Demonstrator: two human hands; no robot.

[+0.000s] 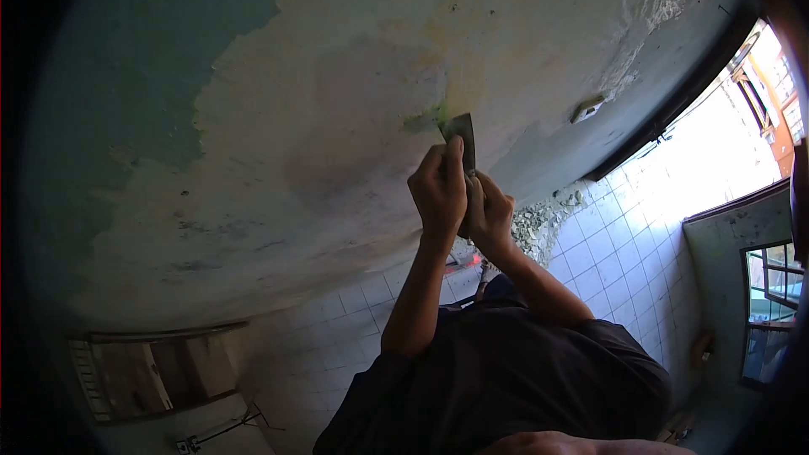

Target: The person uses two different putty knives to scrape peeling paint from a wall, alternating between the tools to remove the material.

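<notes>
A paint scraper (461,128) has its wide dark blade against the wall (362,135), beside a small green patch of old paint (425,120). My left hand (438,190) is closed on the scraper, its thumb lying along the blade. Close beside it and a little lower, my right hand (490,215) wraps the handle end, most of which the fingers hide. Around the blade the wall is pale and patchy, with yellowish stains above. Green paint (152,42) still covers the wall at the far left, ending in a ragged edge.
Broken chips and rubble (539,227) lie along the wall's foot on the tiled floor (607,244). A wall socket (587,109) sits to the right, near a bright doorway (699,143). A window (771,303) is at far right, and another framed opening (164,375) at lower left.
</notes>
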